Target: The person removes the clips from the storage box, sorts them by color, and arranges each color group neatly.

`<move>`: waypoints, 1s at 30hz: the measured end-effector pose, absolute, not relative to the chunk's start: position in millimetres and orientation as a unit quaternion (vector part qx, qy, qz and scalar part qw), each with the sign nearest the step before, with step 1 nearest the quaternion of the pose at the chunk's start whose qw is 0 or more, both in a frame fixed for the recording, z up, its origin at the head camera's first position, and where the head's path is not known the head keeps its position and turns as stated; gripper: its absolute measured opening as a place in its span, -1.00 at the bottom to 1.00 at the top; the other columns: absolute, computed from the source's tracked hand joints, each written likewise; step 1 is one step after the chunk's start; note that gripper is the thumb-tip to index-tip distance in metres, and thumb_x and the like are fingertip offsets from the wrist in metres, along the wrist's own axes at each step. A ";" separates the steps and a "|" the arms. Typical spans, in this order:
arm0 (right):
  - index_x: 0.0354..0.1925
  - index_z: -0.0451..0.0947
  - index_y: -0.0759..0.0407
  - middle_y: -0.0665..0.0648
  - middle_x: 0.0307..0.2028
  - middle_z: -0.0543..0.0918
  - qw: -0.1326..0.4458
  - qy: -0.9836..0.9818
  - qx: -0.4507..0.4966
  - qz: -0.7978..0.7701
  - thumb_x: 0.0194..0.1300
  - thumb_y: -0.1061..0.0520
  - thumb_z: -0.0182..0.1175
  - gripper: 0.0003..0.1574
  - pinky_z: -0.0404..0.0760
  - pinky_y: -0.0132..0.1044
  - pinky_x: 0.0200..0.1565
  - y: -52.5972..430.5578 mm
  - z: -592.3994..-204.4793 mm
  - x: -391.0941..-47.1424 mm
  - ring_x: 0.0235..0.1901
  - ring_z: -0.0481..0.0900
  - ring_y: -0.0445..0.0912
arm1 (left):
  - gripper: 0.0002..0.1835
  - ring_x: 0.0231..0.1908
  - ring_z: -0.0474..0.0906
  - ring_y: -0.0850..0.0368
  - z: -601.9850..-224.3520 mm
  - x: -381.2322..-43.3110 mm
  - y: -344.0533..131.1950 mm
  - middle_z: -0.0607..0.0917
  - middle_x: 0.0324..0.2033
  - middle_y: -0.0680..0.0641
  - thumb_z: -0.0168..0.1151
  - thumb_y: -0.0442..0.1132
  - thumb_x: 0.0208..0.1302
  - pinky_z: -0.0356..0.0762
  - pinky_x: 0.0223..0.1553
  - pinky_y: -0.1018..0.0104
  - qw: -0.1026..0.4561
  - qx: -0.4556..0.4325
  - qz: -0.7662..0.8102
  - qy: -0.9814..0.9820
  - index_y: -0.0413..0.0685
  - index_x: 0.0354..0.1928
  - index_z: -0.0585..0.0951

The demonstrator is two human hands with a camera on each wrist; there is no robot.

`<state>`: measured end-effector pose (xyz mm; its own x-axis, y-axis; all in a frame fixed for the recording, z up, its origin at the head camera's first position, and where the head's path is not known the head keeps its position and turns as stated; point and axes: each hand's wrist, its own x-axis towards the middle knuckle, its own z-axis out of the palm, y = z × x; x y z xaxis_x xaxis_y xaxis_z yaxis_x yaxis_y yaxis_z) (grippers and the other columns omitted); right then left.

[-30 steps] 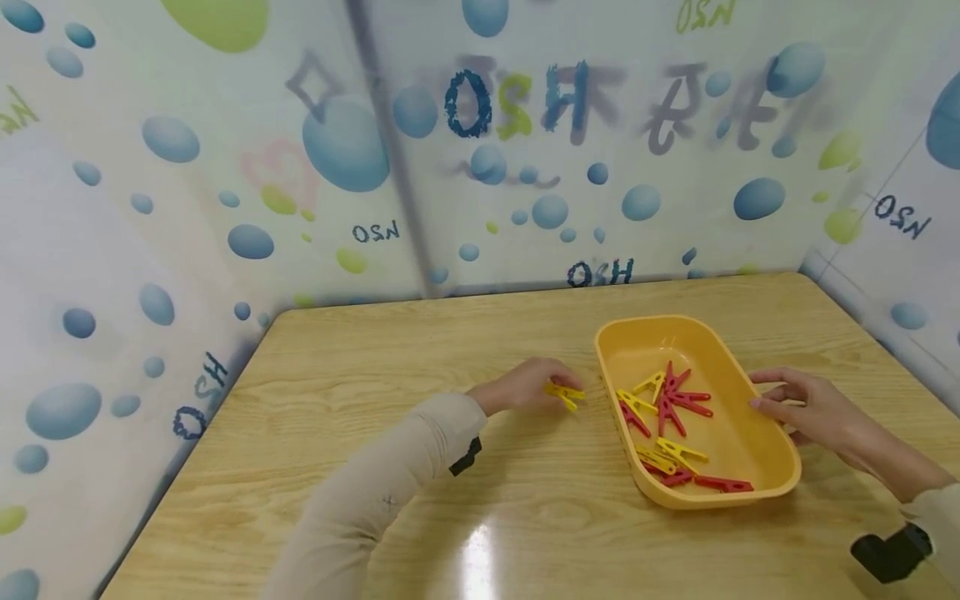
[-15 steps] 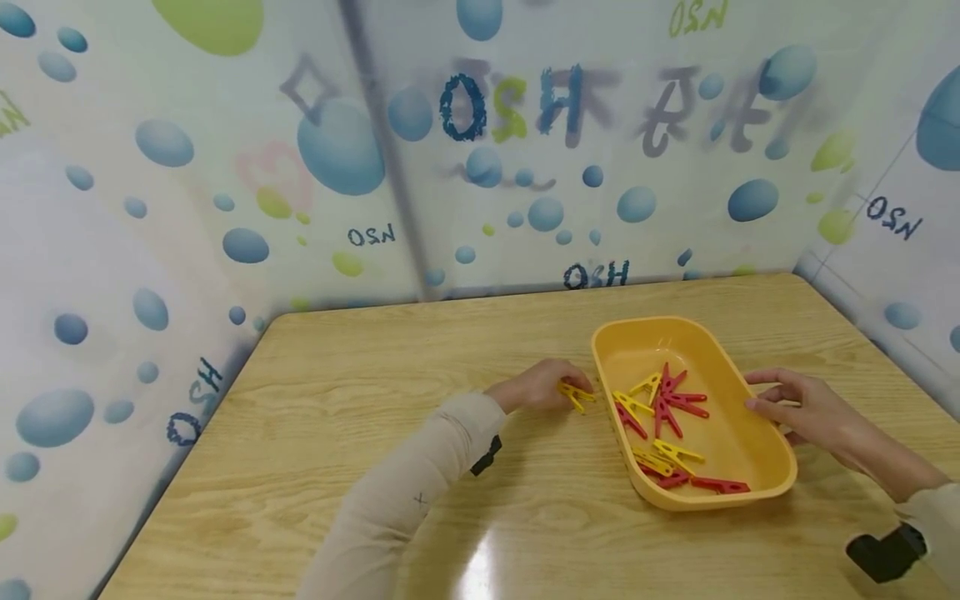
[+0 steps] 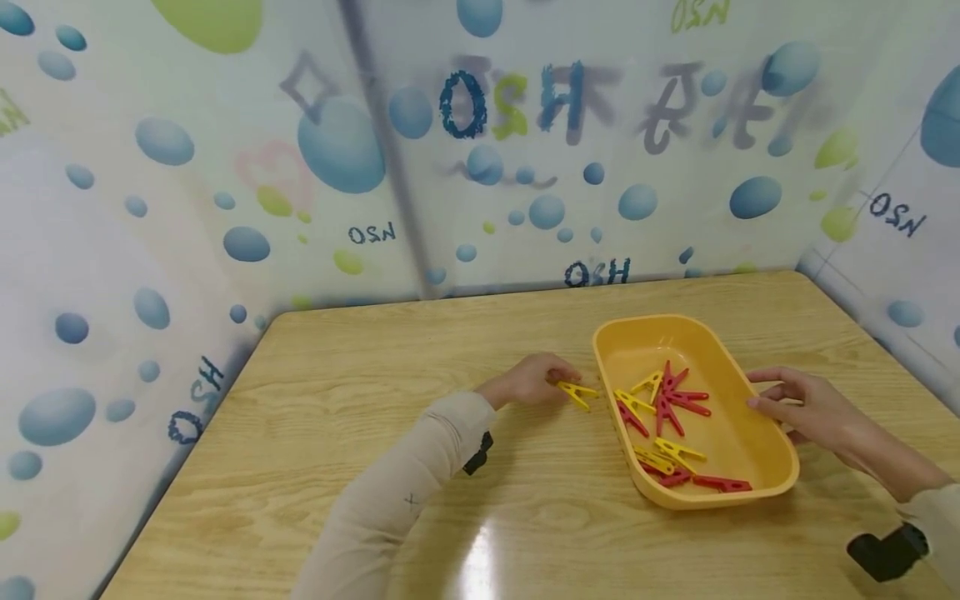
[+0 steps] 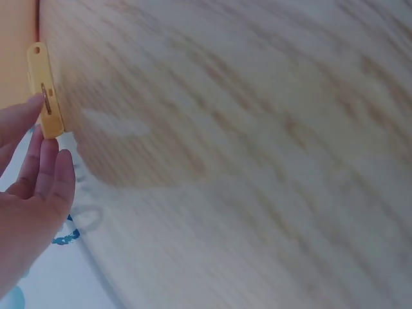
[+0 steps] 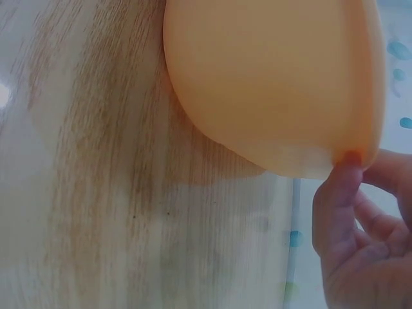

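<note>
My left hand point(image 3: 531, 379) pinches a yellow clothespin point(image 3: 576, 393) between thumb and fingertips, just left of the orange-yellow plastic basin point(image 3: 716, 433). In the left wrist view the thumb presses the side of the clothespin point(image 4: 45, 87), whose small metal spring shows. My right hand point(image 3: 813, 412) grips the basin's right rim, thumb on one side of the wall and fingers on the other, as the right wrist view also shows. Inside the basin lie several red clothespins point(image 3: 663, 408) and several yellow clothespins point(image 3: 678, 452), mostly toward its left side and near end.
The wood-grain table point(image 3: 360, 400) extends left of the basin and in front of it. Behind and at both sides rises a pale curtain point(image 3: 480, 225) printed with blue and green bubbles, close along the table's far edge.
My left hand has moved slightly right, bringing the yellow clothespin closer to the basin, and the clothespin now shows more fully. My right hand keeps its grip on the rim.
</note>
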<state>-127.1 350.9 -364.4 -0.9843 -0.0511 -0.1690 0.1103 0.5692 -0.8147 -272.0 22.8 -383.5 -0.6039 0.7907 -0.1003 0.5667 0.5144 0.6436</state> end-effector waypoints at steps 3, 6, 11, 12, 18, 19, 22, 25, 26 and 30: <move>0.18 0.06 0.46 0.27 -0.26 0.48 0.088 0.879 0.014 -0.468 0.26 0.01 0.06 -0.26 0.58 -0.18 -0.45 350.7 -364.4 -127.7 -0.43 0.55 -0.10 | -0.74 -0.14 0.48 0.14 -386.8 -273.5 22.7 0.60 -0.15 -0.07 0.17 -0.43 0.11 0.39 -0.14 0.48 0.186 0.407 0.279 0.850 -0.20 -0.11 0.59; 0.18 0.06 0.47 0.27 -0.27 0.48 0.088 0.879 0.013 -0.469 0.26 0.02 0.06 -0.26 0.58 -0.18 -0.45 350.8 -364.1 -128.1 -0.44 0.55 -0.11 | -0.75 -0.17 0.47 0.16 -389.3 -275.2 22.0 0.61 -0.17 -0.06 0.16 -0.46 0.10 0.38 -0.16 0.48 0.177 0.416 0.273 0.849 -0.19 -0.14 0.60; 0.18 0.06 0.47 0.27 -0.26 0.48 0.088 0.877 0.016 -0.472 0.26 0.02 0.06 -0.26 0.58 -0.17 -0.45 351.2 -363.4 -127.8 -0.43 0.55 -0.11 | -0.72 -0.19 0.42 0.19 -389.6 -277.7 21.1 0.60 -0.18 -0.04 0.11 -0.52 0.09 0.34 -0.17 0.48 0.164 0.421 0.272 0.850 -0.16 -0.15 0.61; 0.18 0.06 0.47 0.28 -0.26 0.48 0.088 0.877 0.017 -0.472 0.26 0.02 0.07 -0.26 0.58 -0.17 -0.45 351.2 -363.4 -127.7 -0.43 0.55 -0.11 | -0.72 -0.20 0.41 0.19 -389.4 -278.2 21.1 0.60 -0.18 -0.04 0.10 -0.53 0.09 0.34 -0.17 0.48 0.162 0.420 0.273 0.850 -0.16 -0.15 0.61; 0.18 0.06 0.46 0.28 -0.25 0.48 0.090 0.878 0.020 -0.469 0.25 0.01 0.07 -0.25 0.58 -0.18 -0.45 350.4 -362.7 -127.4 -0.43 0.55 -0.10 | -0.66 -0.18 0.41 0.16 -386.8 -278.8 20.6 0.58 -0.12 -0.05 0.10 -0.52 0.11 0.34 -0.18 0.47 0.178 0.401 0.283 0.853 -0.17 -0.05 0.56; 0.18 0.06 0.46 0.28 -0.25 0.48 0.090 0.879 0.020 -0.469 0.25 0.01 0.07 -0.25 0.58 -0.18 -0.45 350.2 -362.8 -127.3 -0.43 0.55 -0.10 | -0.65 -0.17 0.42 0.15 -386.4 -278.6 20.3 0.57 -0.10 -0.06 0.11 -0.51 0.12 0.35 -0.17 0.46 0.182 0.396 0.285 0.854 -0.17 -0.01 0.54; 0.18 0.06 0.46 0.29 -0.24 0.48 0.089 0.880 0.021 -0.467 0.25 0.01 0.07 -0.26 0.58 -0.18 -0.44 350.0 -362.9 -127.0 -0.43 0.55 -0.10 | -0.60 -0.11 0.44 0.10 -384.8 -277.4 19.5 0.52 -0.04 -0.10 0.15 -0.44 0.13 0.39 -0.12 0.40 0.194 0.374 0.297 0.857 -0.18 0.06 0.48; 0.18 0.06 0.46 0.29 -0.24 0.47 0.088 0.882 0.021 -0.462 0.26 0.01 0.06 -0.26 0.58 -0.19 -0.44 350.5 -362.8 -126.6 -0.43 0.55 -0.10 | -0.58 -0.08 0.45 0.07 -384.0 -274.8 19.0 0.48 -0.01 -0.14 0.20 -0.33 0.13 0.41 -0.10 0.36 0.199 0.351 0.313 0.860 -0.17 0.08 0.46; 0.18 0.06 0.46 0.29 -0.24 0.47 0.087 0.883 0.021 -0.460 0.26 0.01 0.06 -0.26 0.58 -0.19 -0.44 350.6 -362.8 -126.5 -0.43 0.55 -0.11 | -0.57 -0.08 0.46 0.06 -383.8 -273.2 19.1 0.47 -0.01 -0.15 0.21 -0.30 0.12 0.42 -0.10 0.35 0.199 0.342 0.319 0.861 -0.17 0.07 0.46; 0.18 0.07 0.46 0.29 -0.25 0.47 0.086 0.882 0.017 -0.462 0.26 0.02 0.06 -0.27 0.58 -0.19 -0.45 350.3 -363.0 -127.0 -0.43 0.55 -0.11 | -0.57 -0.18 0.46 0.12 -385.3 -265.8 20.3 0.50 -0.14 -0.10 0.27 -0.23 0.08 0.44 -0.21 0.40 0.195 0.307 0.336 0.869 -0.20 0.01 0.48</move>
<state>-127.0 350.3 -363.0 -0.9845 -0.0489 -0.1683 0.1105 0.5722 -0.8127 -265.8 20.3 -385.3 -0.7359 0.6641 -0.1319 0.4027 0.5859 0.7032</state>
